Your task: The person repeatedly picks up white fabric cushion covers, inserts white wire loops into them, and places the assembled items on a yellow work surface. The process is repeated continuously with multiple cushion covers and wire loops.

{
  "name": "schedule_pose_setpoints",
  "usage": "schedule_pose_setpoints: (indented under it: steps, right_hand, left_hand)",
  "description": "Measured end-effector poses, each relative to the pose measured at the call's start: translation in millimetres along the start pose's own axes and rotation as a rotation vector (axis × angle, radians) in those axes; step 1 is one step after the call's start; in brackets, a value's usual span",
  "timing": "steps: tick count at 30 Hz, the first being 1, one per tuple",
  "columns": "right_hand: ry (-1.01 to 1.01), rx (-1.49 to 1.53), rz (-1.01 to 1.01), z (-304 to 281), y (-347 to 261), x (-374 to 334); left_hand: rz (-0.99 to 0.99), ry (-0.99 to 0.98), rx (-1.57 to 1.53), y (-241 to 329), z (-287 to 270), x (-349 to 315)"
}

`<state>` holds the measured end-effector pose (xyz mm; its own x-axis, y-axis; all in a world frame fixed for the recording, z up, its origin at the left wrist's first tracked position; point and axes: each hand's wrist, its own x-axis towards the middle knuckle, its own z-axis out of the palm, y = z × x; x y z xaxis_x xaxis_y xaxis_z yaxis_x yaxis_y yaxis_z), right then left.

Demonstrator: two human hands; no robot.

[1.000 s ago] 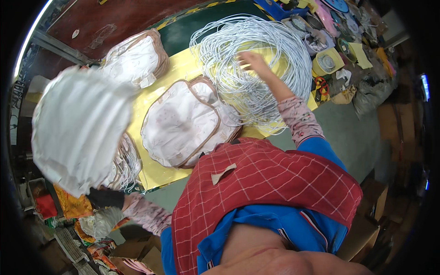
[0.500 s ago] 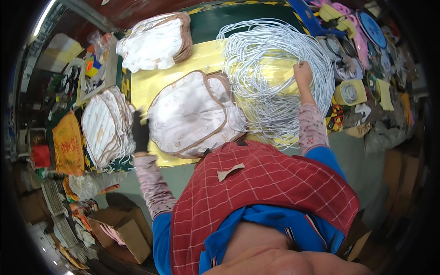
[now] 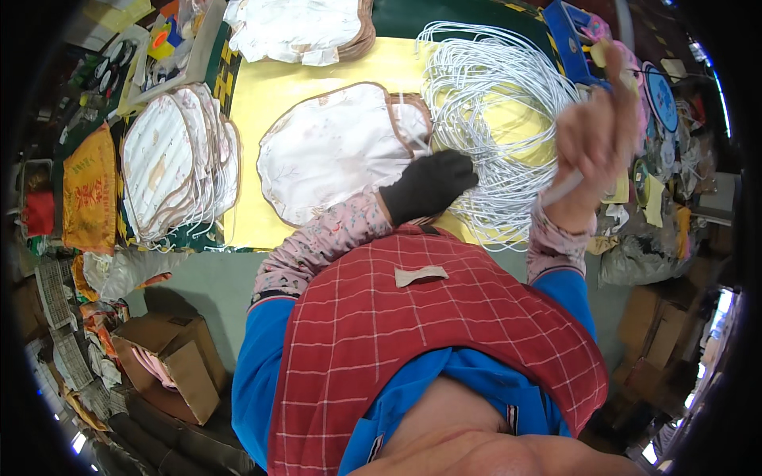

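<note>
My left hand [image 3: 432,184], in a black glove, has its fingers curled together at the left edge of a loose coil of thin white cords [image 3: 468,95]. What its fingers hold, if anything, is hidden; a faint pale strand shows just above the glove. Raised beyond the coil's right side, my right hand [image 3: 591,143] is bare and smeared by motion, so its fingers are unclear. A blurred white strand crosses near its wrist. Left of the coil lies a stack of white, brown-edged fabric pieces [image 3: 329,151], partly behind my left forearm.
Another fabric stack [image 3: 159,163] with trailing cords lies at the left, and a third [image 3: 298,28] at the far edge. A yellow sheet [image 3: 250,159] covers the table. Bins [image 3: 186,75] stand far left; a blue crate [image 3: 567,44] stands far right. A cardboard box [image 3: 171,361] sits below left.
My left hand has crossed from the left of the middle stack to the cord coil. My right hand has left the coil's middle and moved rightward, nearer the camera. The view has shifted.
</note>
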<state>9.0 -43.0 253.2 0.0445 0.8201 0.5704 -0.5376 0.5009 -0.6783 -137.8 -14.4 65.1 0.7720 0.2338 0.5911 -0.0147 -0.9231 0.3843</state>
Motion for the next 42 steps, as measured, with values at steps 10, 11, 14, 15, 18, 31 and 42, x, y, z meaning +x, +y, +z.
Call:
schedule_pose_setpoints:
  steps: [10, 11, 14, 15, 18, 31, 42]
  right_hand:
    - [0.418, -0.709, 0.469, -6, 47, -60]
    - [0.455, -0.741, 0.424, -5, 46, -71]
    - [0.498, -0.779, 0.314, 0, 30, -82]
    - [0.482, -0.764, 0.305, 1, 28, -85]
    - [0.477, -0.701, 0.269, 0, 20, -98]
    - [0.433, -0.417, 0.214, -41, -23, -100]
    - [-0.054, -0.580, 0.656, 2, -15, -61]
  left_hand:
    - [-0.802, -0.058, 0.128, -229, 25, -105]
    - [-0.757, -0.141, 0.364, -244, 12, -95]
    - [-0.729, -0.284, 0.492, -301, 46, -114]
    - [-0.743, -0.292, 0.512, -313, 52, -114]
    - [-0.802, -0.214, 0.293, -320, 41, -102]
    - [-0.177, 0.581, 0.278, -155, -164, -69]
    - [-0.065, 0.266, 0.547, 0, -194, 28]
